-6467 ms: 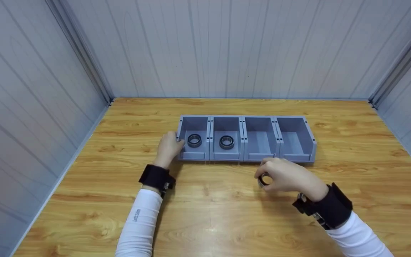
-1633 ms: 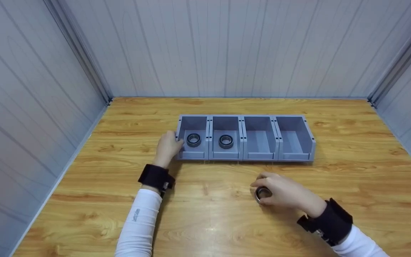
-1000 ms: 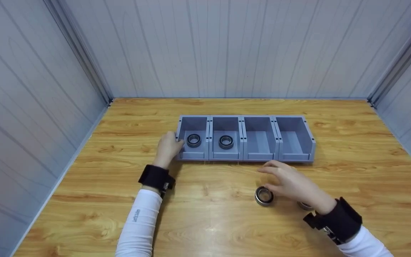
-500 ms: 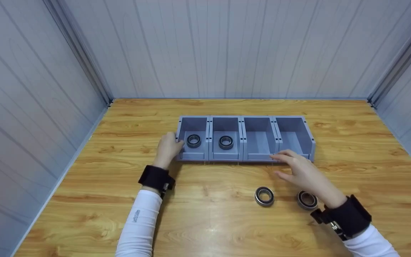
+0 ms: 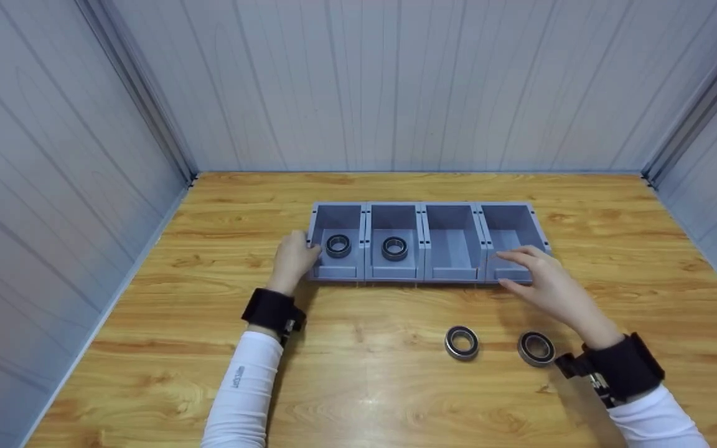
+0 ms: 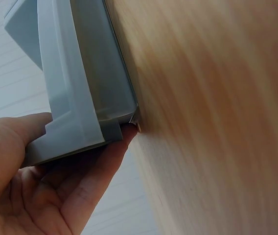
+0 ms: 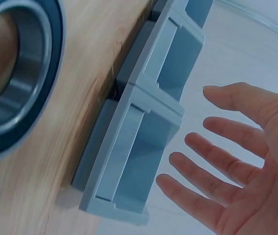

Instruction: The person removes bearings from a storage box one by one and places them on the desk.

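Bearings (image 5: 462,357) lie in grey bins (image 5: 455,273) and on a wooden table (image 5: 358,373)

Head view: four bins stand side by side in a row toward the far part of the table. One bearing lies flat in the leftmost bin (image 5: 337,272), and a second bearing (image 5: 394,257) lies flat in the bin to its right. Nearer the person, in front of the right half of the row, a left table bearing and a right table bearing (image 5: 536,362) lie flat on the wood, a little apart. The left hand (image 5: 293,255) grips the left side of the leftmost bin. The right hand (image 5: 551,286) is released, thumb apart from the fingers, over the near right corner of the rightmost bin (image 5: 511,273). A black band (image 5: 623,367) circles each wrist, with a white sleeve (image 5: 240,386) nearer the person. Pale walls (image 5: 358,87) rise at the far, left and right sides.

Left wrist view: the bin's side wall sits between thumb and fingers, and one fingertip reaches down to its base beside the table.

Right wrist view: the palm shows, fingers loosely spread just beside the bins; whether any touches, I cannot tell. Near the hand's camera, a bearing lies on the wood, partly cut off, its dark face around a metal inner ring.
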Demonstrator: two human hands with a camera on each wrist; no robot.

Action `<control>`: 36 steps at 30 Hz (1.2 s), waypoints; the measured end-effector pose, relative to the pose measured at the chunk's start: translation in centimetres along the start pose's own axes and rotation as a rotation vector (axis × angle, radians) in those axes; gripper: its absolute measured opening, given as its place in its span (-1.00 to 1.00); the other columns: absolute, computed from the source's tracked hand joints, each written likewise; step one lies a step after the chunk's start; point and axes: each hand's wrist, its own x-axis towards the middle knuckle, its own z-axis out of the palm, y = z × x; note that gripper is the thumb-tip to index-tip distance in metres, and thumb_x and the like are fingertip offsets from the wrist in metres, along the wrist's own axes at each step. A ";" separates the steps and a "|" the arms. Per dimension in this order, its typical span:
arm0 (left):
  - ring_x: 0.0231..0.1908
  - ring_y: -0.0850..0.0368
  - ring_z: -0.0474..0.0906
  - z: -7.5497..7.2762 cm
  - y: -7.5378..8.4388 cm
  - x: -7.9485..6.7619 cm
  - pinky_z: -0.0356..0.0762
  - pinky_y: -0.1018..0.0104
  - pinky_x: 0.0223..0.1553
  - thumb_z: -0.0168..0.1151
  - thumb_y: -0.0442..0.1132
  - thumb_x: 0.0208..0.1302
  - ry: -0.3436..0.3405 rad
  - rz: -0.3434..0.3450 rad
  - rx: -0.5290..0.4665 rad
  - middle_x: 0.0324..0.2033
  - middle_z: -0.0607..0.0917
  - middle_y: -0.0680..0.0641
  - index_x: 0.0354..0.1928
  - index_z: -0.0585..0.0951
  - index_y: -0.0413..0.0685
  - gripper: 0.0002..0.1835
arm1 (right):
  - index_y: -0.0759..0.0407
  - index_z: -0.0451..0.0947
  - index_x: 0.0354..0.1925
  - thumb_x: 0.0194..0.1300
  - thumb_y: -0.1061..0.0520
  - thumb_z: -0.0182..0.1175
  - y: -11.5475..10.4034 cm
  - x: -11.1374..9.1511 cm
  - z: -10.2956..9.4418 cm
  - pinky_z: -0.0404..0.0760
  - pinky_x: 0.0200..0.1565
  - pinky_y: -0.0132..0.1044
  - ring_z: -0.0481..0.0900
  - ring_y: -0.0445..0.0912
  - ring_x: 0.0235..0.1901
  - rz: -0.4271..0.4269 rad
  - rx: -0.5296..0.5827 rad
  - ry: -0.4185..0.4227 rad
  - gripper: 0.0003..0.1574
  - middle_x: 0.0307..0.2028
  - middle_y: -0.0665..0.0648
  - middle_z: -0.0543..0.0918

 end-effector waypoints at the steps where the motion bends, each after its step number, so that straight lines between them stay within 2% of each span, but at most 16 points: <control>1: -0.39 -0.04 0.64 0.0 0.0 0.0 0.65 0.07 -0.33 0.39 -0.25 0.38 -0.001 -0.001 0.001 -0.37 0.75 -0.18 -0.28 0.69 -0.24 -0.83 | 0.52 0.61 0.31 0.40 0.37 0.47 0.1 0.0 -0.1 0.62 0.22 0.38 0.65 0.44 0.15 0.012 0.005 -0.002 -0.43 0.15 0.51 0.65; 7: -0.36 -0.05 0.67 0.0 -0.1 0.2 0.68 0.05 -0.30 0.39 -0.24 0.39 -0.002 -0.005 0.009 -0.34 0.78 -0.20 -0.24 0.71 -0.26 -0.82 | 0.57 0.55 0.36 0.46 0.33 0.45 1.2 0.3 -0.7 0.60 0.18 0.40 0.63 0.46 0.13 0.088 0.014 -0.004 -0.39 0.21 0.57 0.60; 12: -0.36 -0.05 0.65 0.1 -0.2 0.2 0.67 0.04 -0.30 0.39 -0.24 0.39 -0.001 -0.008 0.010 -0.34 0.76 -0.19 -0.24 0.70 -0.25 -0.83 | 0.59 0.50 0.39 0.43 0.31 0.46 2.1 0.5 -1.3 0.59 0.19 0.43 0.65 0.43 0.01 0.136 0.000 0.024 -0.32 0.28 0.66 0.54; 15: -0.38 -0.03 0.61 0.1 -0.2 0.2 0.62 0.06 -0.33 0.39 -0.25 0.38 -0.004 -0.010 0.008 -0.37 0.72 -0.15 -0.27 0.68 -0.23 -0.84 | 0.60 0.49 0.39 0.44 0.31 0.45 2.8 0.5 -1.5 0.62 0.12 0.42 0.64 0.40 -0.09 0.159 -0.009 0.040 -0.31 0.31 0.70 0.50; 19: -0.40 -0.01 0.57 0.1 -0.3 0.3 0.56 0.08 -0.36 0.38 -0.25 0.37 -0.008 -0.013 0.009 -0.40 0.67 -0.10 -0.31 0.65 -0.19 -0.85 | 0.60 0.49 0.39 0.47 0.31 0.43 3.6 0.5 -1.8 0.62 0.06 0.41 0.62 0.44 -0.06 0.182 -0.013 0.060 -0.33 0.30 0.72 0.49; 23: -0.39 -0.03 0.58 0.1 -0.2 0.4 0.56 0.07 -0.33 0.38 -0.25 0.37 -0.012 -0.011 0.003 -0.40 0.67 -0.11 -0.32 0.64 -0.18 -0.85 | 0.61 0.47 0.40 0.50 0.29 0.41 4.3 0.4 -1.9 0.55 0.15 0.48 0.56 0.55 0.13 0.209 -0.005 0.068 -0.34 0.30 0.72 0.48; 36: -0.29 -0.10 0.67 0.1 -0.4 0.5 0.70 -0.03 -0.20 0.40 -0.25 0.38 -0.023 -0.014 -0.015 -0.25 0.79 -0.25 -0.17 0.73 -0.28 -0.82 | 0.68 0.41 0.41 0.54 0.30 0.34 6.2 0.4 -2.2 0.52 0.23 0.52 0.47 0.64 0.26 0.277 0.048 0.084 -0.34 0.33 0.77 0.42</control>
